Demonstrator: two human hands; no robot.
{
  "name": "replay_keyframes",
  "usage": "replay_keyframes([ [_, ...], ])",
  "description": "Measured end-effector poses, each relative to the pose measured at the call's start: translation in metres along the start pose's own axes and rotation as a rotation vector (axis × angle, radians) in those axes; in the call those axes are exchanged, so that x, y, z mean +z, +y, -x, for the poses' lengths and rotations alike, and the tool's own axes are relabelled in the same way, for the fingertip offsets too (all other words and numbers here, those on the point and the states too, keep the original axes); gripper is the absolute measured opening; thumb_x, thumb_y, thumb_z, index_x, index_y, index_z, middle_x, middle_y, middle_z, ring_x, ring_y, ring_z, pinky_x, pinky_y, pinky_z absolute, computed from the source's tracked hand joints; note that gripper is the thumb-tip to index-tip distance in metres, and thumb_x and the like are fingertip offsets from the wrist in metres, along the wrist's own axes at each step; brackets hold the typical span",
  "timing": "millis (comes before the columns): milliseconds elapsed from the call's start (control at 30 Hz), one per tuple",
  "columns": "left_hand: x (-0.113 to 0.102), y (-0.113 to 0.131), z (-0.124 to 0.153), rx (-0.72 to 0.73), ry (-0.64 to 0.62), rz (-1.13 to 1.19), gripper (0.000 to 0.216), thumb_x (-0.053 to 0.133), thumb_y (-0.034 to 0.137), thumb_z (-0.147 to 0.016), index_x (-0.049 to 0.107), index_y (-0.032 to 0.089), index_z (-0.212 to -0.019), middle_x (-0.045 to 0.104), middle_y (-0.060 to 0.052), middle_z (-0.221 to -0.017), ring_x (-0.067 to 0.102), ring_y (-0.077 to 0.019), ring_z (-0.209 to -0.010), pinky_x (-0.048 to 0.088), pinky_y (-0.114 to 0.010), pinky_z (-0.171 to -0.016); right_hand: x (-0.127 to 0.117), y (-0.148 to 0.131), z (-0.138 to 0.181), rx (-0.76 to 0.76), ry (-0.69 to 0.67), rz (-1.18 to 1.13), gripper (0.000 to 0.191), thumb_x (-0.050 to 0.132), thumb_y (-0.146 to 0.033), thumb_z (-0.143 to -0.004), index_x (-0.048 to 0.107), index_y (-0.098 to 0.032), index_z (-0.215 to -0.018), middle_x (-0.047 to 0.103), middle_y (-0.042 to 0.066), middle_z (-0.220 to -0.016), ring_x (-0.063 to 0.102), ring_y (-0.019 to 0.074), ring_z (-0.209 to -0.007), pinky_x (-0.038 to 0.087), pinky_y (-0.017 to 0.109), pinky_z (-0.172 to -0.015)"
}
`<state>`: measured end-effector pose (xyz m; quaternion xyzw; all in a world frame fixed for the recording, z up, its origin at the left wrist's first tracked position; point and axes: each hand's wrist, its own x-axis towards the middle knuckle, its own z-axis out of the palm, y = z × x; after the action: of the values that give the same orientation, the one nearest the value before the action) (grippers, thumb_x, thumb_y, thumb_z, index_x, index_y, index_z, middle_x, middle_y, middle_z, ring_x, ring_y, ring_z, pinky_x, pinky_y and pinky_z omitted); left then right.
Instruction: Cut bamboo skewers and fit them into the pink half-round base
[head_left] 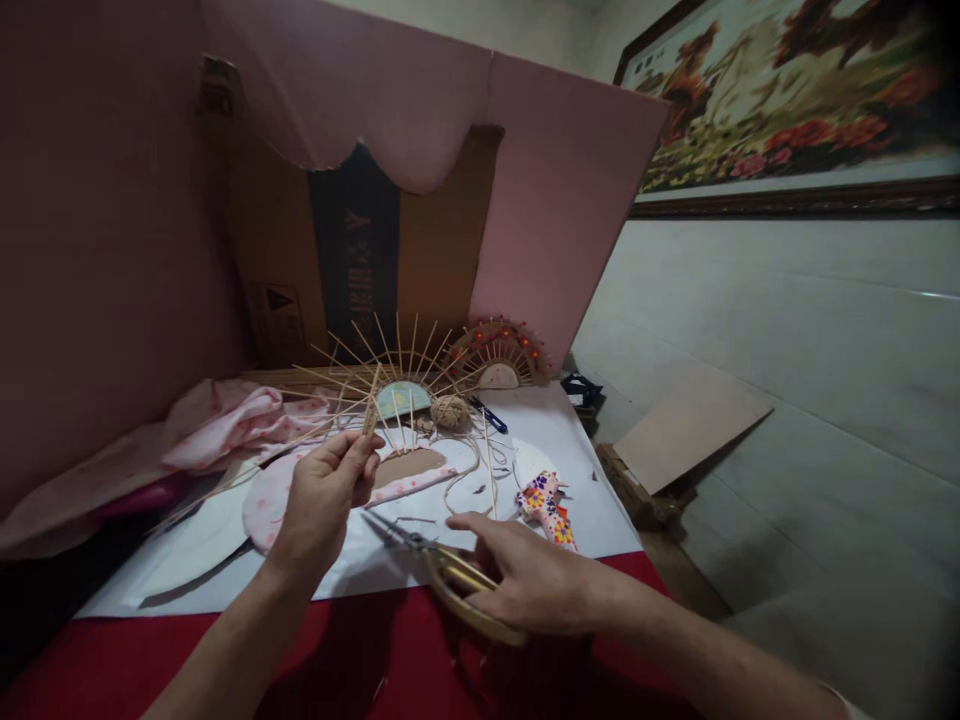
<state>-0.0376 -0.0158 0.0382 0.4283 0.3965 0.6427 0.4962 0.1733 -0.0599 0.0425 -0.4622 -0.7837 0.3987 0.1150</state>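
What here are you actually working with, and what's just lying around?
In use:
left hand pinching a wooden stick
right hand on the scissors
skewer fan

Lying about:
twine ball
flowered glue gun
pink cloth
beaded fan
cardboard sheet

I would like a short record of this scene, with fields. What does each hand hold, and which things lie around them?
left hand: pinches a thin wooden stick, raised above the table
right hand: lies on the handles of the scissors; grip unclear
near the hands: floral glue gun, ball of twine
further back: fan of sticks, beaded fan
surface: white sheet on a red cloth
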Motion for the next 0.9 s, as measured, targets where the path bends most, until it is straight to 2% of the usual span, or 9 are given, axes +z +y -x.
replay_keyframes([
  [100,0.0,-0.001,0.001,-0.036,-0.039,-0.014,0.024,0.065,0.037,-0.074,0.061,0.014,-0.074,0.042,0.005,-0.051,0.029,-0.0027,-0.041,0.017,-0.014,-0.038,-0.006,0.02,0.014,0.12,0.034,-0.22,0.076,0.078,-0.028,-0.058,0.047,-0.021,-0.127,0.061,-0.001,-0.077,0.054,0.0141,-0.065,0.041,0.023,-0.055],
  [167,0.0,-0.003,0.003,-0.066,-0.075,-0.03,0.024,0.063,0.038,-0.076,0.061,0.014,-0.074,0.042,0.005,-0.051,0.028,-0.0026,-0.042,0.016,-0.015,-0.039,-0.008,0.033,0.019,0.207,0.077,-0.35,0.072,0.075,-0.033,-0.063,0.044,-0.02,-0.127,0.059,-0.001,-0.073,0.051,0.0114,-0.056,0.042,0.023,-0.05],
  [233,0.001,-0.004,0.005,-0.107,-0.103,-0.037,0.024,0.063,0.037,-0.076,0.061,0.013,-0.074,0.04,0.005,-0.051,0.026,-0.0026,-0.042,0.015,-0.015,-0.039,-0.01,0.044,0.022,0.254,0.084,-0.454,0.062,0.069,-0.047,-0.069,0.047,-0.018,-0.119,0.054,-0.003,-0.067,0.045,0.0089,-0.045,0.041,0.023,-0.042],
  [300,0.001,-0.005,0.006,-0.158,-0.125,-0.035,0.024,0.063,0.038,-0.075,0.061,0.013,-0.074,0.039,0.006,-0.05,0.024,-0.0028,-0.042,0.014,-0.016,-0.039,-0.011,0.049,0.022,0.213,0.084,-0.566,0.058,0.063,-0.063,-0.068,0.049,-0.018,-0.103,0.048,-0.005,-0.061,0.039,0.0067,-0.039,0.041,0.023,-0.04],
  [400,0.002,-0.006,0.006,-0.223,-0.163,-0.048,0.026,0.062,0.04,-0.076,0.06,0.014,-0.074,0.038,0.006,-0.049,0.023,-0.0032,-0.041,0.012,-0.018,-0.039,-0.012,0.046,0.022,0.045,0.083,-0.685,0.065,0.06,-0.075,-0.06,0.046,-0.019,-0.091,0.047,-0.004,-0.064,0.046,0.009,-0.05,0.041,0.023,-0.048],
  [500,0.003,-0.006,0.006,-0.264,-0.222,-0.07,0.026,0.06,0.04,-0.077,0.058,0.014,-0.073,0.037,0.006,-0.049,0.023,-0.0037,-0.041,0.013,-0.019,-0.04,-0.013,0.035,0.02,-0.07,0.102,-0.649,0.07,0.059,-0.077,-0.057,0.044,-0.019,-0.093,0.049,-0.002,-0.067,0.047,0.0111,-0.059,0.036,0.022,-0.051],
  [667,0.003,-0.005,0.008,-0.329,-0.361,-0.112,0.028,0.058,0.041,-0.079,0.058,0.014,-0.073,0.034,0.007,-0.048,0.02,-0.0037,-0.041,0.009,-0.02,-0.04,-0.01,0.031,0.011,-0.066,0.12,-0.509,0.066,0.056,-0.074,-0.064,0.047,-0.017,-0.096,0.045,-0.003,-0.067,0.039,0.0093,-0.054,0.035,0.022,-0.049],
  [900,0.002,-0.007,0.01,-0.398,-0.516,-0.177,0.031,0.056,0.044,-0.081,0.057,0.013,-0.074,0.035,0.008,-0.047,0.019,-0.0035,-0.041,0.01,-0.02,-0.039,-0.005,0.034,0.0,-0.161,0.141,-0.352,0.055,0.055,-0.069,-0.072,0.05,-0.017,-0.09,0.044,-0.003,-0.064,0.036,0.0098,-0.056,0.03,0.022,-0.049],
])
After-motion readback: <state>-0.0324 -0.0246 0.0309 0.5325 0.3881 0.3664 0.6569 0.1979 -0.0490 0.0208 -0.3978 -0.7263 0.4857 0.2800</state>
